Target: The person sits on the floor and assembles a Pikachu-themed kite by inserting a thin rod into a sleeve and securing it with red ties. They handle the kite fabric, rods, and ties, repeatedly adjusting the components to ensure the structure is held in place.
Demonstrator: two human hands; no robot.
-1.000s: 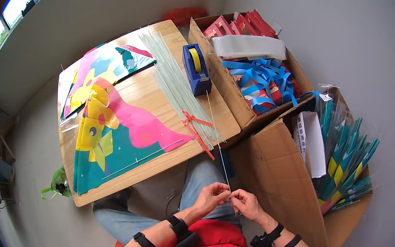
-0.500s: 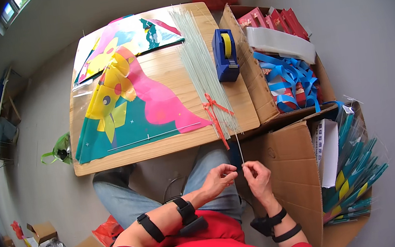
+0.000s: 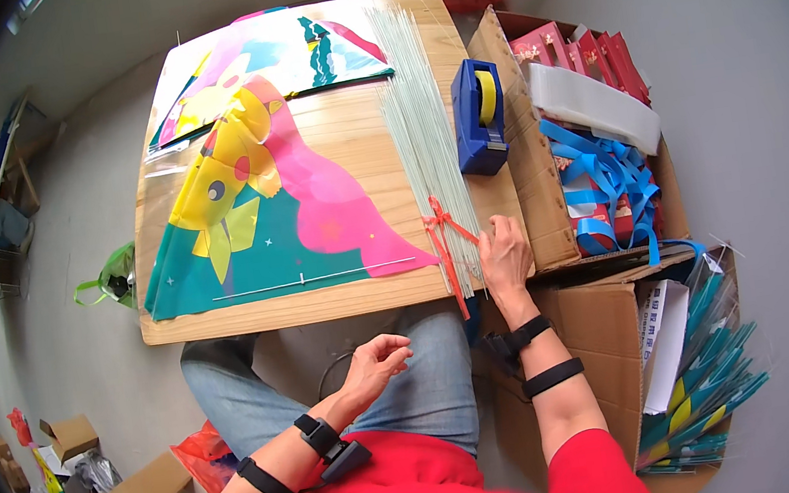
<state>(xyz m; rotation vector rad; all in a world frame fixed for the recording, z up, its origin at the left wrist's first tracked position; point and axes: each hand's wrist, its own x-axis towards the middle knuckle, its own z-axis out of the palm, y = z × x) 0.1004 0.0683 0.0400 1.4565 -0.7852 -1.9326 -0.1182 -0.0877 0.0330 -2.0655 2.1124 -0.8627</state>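
A kite (image 3: pixel 306 229) lies on the table, a folded triangular sheet in teal and pink with a yellow cartoon figure. A thin white rod (image 3: pixel 348 273) lies along its near edge. To its right is a long bundle of thin pale rods (image 3: pixel 420 142), with a red ribbon (image 3: pixel 442 225) tied near its front end. My right hand (image 3: pixel 504 253) is beside that end, fingers curled; what they grip is hidden. Over my lap hangs my left hand (image 3: pixel 378 365), fingers loosely bent and apart from the thumb, nothing visible in it.
A blue tape dispenser (image 3: pixel 479 118) stands right of the rods. More printed sheets (image 3: pixel 272 57) lie at the back. One cardboard box (image 3: pixel 523 143) holds red packets and blue ribbon; a nearer box (image 3: pixel 589 340) holds folded teal kites (image 3: pixel 706 384). Another person sits far left.
My right hand has moved up and forward from below the table edge to the rod bundle. My left hand has drawn back to the left, away from it. The view has shifted slightly.
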